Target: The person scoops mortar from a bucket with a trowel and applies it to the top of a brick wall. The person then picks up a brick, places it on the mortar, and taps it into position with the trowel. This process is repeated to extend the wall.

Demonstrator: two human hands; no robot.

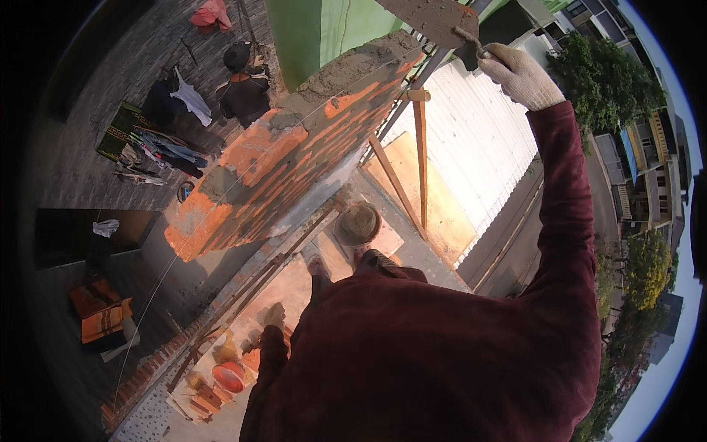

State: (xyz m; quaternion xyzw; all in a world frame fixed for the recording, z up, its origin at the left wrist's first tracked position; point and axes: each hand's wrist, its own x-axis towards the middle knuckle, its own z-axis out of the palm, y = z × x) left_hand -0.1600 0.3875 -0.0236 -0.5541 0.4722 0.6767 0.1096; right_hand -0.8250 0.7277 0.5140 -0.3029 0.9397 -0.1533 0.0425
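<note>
From here: gloved right hand clenched round the handle of the trowel, blade smeared with mortar, held up near the far end of the brick wall. Right arm reaches forward and out to the right, elbow bent. Left hand hangs low near the loose bricks; too small to tell if it grips anything. Mortar bucket stands just beyond the feet

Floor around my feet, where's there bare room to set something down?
One bare patch lies on the floor between left hand and left foot; another, between bucket and wooden posts. It's crowded at lower left, among bricks.
</note>
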